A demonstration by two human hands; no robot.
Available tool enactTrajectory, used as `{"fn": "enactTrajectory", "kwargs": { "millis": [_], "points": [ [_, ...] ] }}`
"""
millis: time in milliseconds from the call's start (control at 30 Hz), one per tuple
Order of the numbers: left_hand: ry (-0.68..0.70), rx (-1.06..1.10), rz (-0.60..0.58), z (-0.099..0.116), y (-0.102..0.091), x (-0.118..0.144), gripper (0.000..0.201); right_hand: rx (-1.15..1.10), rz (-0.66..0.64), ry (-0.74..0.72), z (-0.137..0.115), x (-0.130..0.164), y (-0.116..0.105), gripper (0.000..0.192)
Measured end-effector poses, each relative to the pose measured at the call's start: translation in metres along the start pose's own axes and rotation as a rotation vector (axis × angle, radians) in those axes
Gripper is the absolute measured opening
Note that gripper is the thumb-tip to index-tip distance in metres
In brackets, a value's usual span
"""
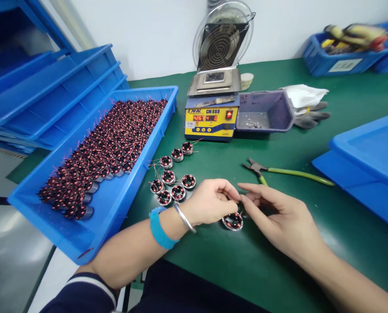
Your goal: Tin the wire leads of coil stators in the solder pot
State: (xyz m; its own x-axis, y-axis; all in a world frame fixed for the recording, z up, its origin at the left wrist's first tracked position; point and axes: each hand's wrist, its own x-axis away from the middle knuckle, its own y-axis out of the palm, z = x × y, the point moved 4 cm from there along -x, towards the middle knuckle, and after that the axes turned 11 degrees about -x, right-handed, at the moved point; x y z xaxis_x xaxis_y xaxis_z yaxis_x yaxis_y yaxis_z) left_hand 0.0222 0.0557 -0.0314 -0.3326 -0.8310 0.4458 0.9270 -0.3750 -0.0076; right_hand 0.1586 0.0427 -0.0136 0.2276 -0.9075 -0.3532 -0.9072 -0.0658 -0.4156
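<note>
A ring-shaped motor stator (233,221) with copper windings and a black inner frame is at my left hand (213,202), just over the green table. The left fingers are curled round its upper edge and hide part of it. My right hand (280,215) meets the left fingertips above the stator, its thumb and fingers drawn together; whatever they pinch is too small to tell. Left of my hands stand several more stators (178,192) with thin wire ends sticking out. Green-handled cutting pliers (262,168) lie with jaws apart beyond my right hand.
A blue tray (122,208) packed with stators sits at left, near stacked blue bins (66,95). At the back stand a yellow-fronted solder pot (212,121), a fan (222,45) and a purple-grey bin (265,111). Gloves (311,115) and blue trays (370,152) are at right.
</note>
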Motion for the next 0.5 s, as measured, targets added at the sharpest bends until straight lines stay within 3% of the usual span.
{"fn": "enactTrajectory", "kwargs": {
  "millis": [167, 333, 500],
  "points": [
    [0.001, 0.022, 0.021, 0.0, -0.002, -0.002, 0.019, 0.094, -0.062, -0.193, -0.016, -0.002, -0.004, 0.018],
    [-0.05, 0.059, 0.078, 0.001, -0.003, -0.002, 0.024, 0.078, -0.055, -0.095, -0.013, -0.002, -0.005, 0.016],
    [-0.045, 0.094, 0.056, 0.001, 0.0, -0.002, 0.025, 0.013, -0.086, -0.076, -0.014, -0.003, 0.001, 0.017]
  ]
}}
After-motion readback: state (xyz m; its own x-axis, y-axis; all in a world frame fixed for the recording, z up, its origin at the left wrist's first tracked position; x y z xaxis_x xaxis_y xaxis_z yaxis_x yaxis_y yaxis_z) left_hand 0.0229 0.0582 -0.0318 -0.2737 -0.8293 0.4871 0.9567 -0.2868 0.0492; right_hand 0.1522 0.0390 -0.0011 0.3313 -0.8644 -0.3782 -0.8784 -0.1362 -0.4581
